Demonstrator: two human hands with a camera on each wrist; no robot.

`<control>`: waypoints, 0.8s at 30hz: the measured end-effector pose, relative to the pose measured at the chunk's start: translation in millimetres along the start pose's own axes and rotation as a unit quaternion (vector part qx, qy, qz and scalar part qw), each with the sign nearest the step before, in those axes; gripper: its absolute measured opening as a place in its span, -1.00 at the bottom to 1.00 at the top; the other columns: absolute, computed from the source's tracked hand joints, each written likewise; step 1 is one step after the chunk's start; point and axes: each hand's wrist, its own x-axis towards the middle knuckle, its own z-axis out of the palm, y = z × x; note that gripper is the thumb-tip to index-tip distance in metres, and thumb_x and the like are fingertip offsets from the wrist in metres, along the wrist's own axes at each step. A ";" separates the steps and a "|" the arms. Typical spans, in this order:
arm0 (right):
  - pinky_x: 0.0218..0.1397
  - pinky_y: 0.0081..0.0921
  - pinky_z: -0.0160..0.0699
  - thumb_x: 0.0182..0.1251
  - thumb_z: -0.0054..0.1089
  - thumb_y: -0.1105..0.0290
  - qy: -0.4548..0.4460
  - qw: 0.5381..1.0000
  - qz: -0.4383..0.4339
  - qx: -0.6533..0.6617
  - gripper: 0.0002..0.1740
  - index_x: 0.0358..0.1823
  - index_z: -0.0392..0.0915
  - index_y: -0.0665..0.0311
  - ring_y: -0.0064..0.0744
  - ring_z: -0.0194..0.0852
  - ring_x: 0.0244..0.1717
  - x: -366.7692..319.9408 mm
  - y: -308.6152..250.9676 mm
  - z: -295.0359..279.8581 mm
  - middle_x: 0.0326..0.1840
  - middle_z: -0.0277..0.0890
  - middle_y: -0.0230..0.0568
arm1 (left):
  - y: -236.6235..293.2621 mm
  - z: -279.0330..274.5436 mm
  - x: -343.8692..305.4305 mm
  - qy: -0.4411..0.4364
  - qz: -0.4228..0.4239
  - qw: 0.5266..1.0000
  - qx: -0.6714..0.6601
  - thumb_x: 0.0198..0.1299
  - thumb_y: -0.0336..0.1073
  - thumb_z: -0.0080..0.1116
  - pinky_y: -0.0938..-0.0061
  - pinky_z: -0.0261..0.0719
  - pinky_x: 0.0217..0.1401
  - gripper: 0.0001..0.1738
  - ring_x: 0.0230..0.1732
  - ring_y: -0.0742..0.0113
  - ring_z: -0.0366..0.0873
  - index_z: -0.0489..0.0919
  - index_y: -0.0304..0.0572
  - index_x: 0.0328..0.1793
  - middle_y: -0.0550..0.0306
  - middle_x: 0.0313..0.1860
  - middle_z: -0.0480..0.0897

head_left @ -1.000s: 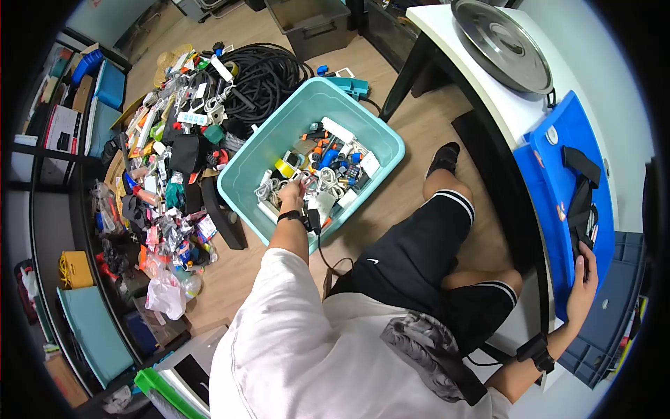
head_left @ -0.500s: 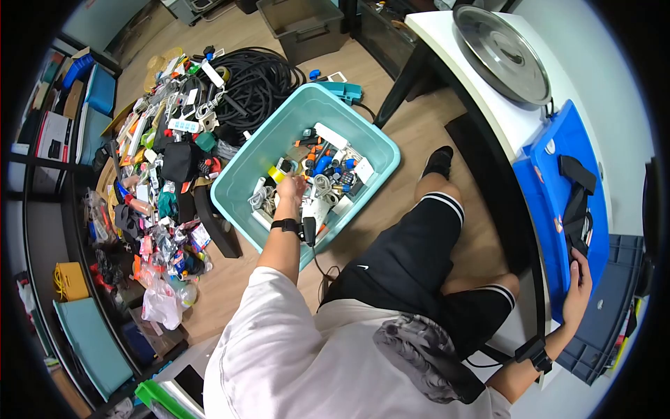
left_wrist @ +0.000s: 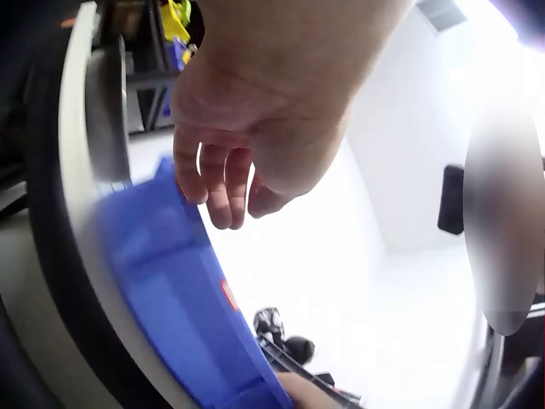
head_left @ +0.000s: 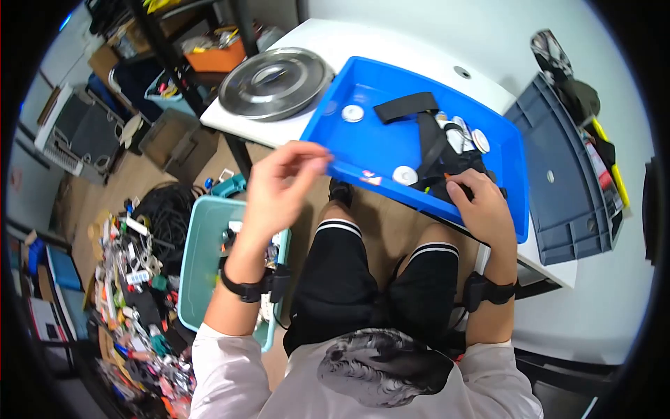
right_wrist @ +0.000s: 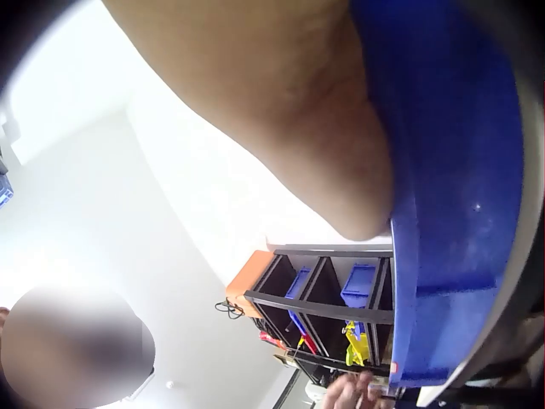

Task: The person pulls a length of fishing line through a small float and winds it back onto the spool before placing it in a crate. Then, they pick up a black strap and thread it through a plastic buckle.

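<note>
Head cam: blue tray [head_left: 380, 143], rect., w/ blk strap [head_left: 406, 107] inside. L hand [head_left: 283, 185] loosely open nr its L corner; R hand [head_left: 483, 208] bent over nr side, can't tell if gripping.

I see a pale, near-white top [head_left: 293, 380] with short, loose sleeves and a large grey-and-black print [head_left: 387, 366] across its front; the shorts [head_left: 328, 300] are black, with white bands [head_left: 340, 227] near the hems; a dark shoe [head_left: 341, 192] shows below; my left hand [head_left: 283, 188] and right hand [head_left: 486, 206] are bare; each wrist wears a black strap [head_left: 239, 286] carrying a small, dark, boxy unit [head_left: 280, 283].
</note>
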 end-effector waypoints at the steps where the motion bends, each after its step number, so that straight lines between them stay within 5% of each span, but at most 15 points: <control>1: 0.22 -0.30 0.48 0.39 0.19 0.27 0.038 0.999 0.032 -0.005 -0.66 0.02 0.63 0.38 -0.04 0.53 0.14 -3.0 0.8 0.3 0.01 0.59 -0.05 | 11.9 23.6 17.1 -0.047 0.016 0.994 0.102 0.34 -0.40 0.24 0.47 0.64 -0.08 -0.79 -0.14 0.34 0.71 0.66 -0.24 0.06 0.05 -0.08 0.76; 5: 0.15 -0.34 0.55 0.38 0.18 0.39 0.252 0.964 -0.014 0.081 -0.54 0.28 0.48 0.38 -0.13 0.53 0.16 -3.2 19.4 1.1 0.20 0.48 -0.07 | 41.5 113.8 59.3 -0.210 -0.006 0.887 0.410 0.21 -0.11 0.34 0.13 0.66 0.04 -0.61 0.01 -0.10 0.70 0.68 -0.09 0.10 -0.14 -0.04 0.73; 8: 0.15 -0.37 0.56 0.38 0.18 0.44 0.298 0.918 -0.003 0.262 -0.50 0.33 0.44 0.39 -0.23 0.50 0.21 -5.7 26.3 -1.7 0.27 0.42 -0.09 | 41.1 151.6 82.3 -0.307 -0.128 0.809 0.484 0.09 -0.03 0.42 0.09 0.63 0.11 -0.44 0.07 -0.12 0.69 0.63 -0.06 0.20 -0.11 -0.03 0.74; 12: 0.29 -0.27 0.47 0.30 0.23 0.43 0.241 0.951 -0.034 0.192 -0.51 0.25 0.51 0.45 -0.05 0.40 0.34 -7.9 31.1 -9.7 0.33 0.39 -0.01 | 29.0 169.1 88.5 -0.304 -0.119 0.797 0.509 0.00 -0.09 0.47 0.09 0.63 0.11 -0.40 0.08 -0.10 0.68 0.62 -0.10 0.19 -0.11 -0.03 0.74; 16: 0.16 -0.20 0.48 0.24 0.27 0.43 0.239 0.959 -0.122 0.092 -0.68 0.00 0.61 0.38 0.02 0.45 0.14 -8.6 22.2 -10.1 0.09 0.49 -0.05 | 20.3 167.2 88.6 -0.285 -0.110 0.826 0.474 -0.09 -0.28 0.47 0.15 0.64 0.10 -0.40 0.06 -0.08 0.69 0.60 -0.16 0.17 -0.12 -0.01 0.72; 18: -0.19 -0.32 0.57 0.25 0.31 0.39 0.172 0.969 -0.103 0.147 -0.81 -0.15 0.63 0.30 -0.17 0.60 -0.21 -9.7 23.1 -3.2 -0.23 0.55 -0.21 | 17.6 166.0 90.3 -0.177 -0.048 0.908 0.377 -0.08 -0.36 0.43 0.20 0.65 0.09 -0.42 0.03 -0.06 0.69 0.59 -0.20 0.17 -0.13 0.01 0.70; 20: -0.23 -0.32 0.59 0.25 0.31 0.38 0.111 0.982 -0.083 0.130 -0.80 -0.14 0.63 0.29 -0.19 0.61 -0.28 -11.4 16.9 -7.4 -0.30 0.56 -0.23 | 15.7 166.6 91.9 -0.137 -0.024 0.928 0.345 -0.02 -0.48 0.39 0.30 0.68 0.04 -0.46 0.05 0.05 0.70 0.57 -0.24 0.17 -0.06 0.09 0.68; 22: -0.28 -0.32 0.61 0.25 0.33 0.38 0.118 0.980 -0.093 0.133 -0.72 -0.04 0.60 0.29 -0.20 0.64 -0.25 -11.1 16.2 -7.4 -0.27 0.59 -0.24 | 22.5 168.9 93.0 -0.097 0.058 0.988 0.101 0.01 -0.51 0.40 0.31 0.74 -0.10 -0.49 0.08 0.09 0.69 0.58 -0.21 0.16 0.00 0.11 0.63; 24: -0.35 -0.36 0.60 0.24 0.36 0.36 0.112 0.976 -0.060 0.176 -0.56 0.13 0.51 0.30 -0.24 0.66 -0.22 -13.2 17.3 -8.2 -0.22 0.62 -0.23 | 22.5 168.7 89.6 -0.114 0.163 0.978 0.063 -0.01 -0.54 0.45 0.48 0.73 -0.17 -0.48 0.04 0.21 0.67 0.60 -0.20 0.15 0.01 0.15 0.62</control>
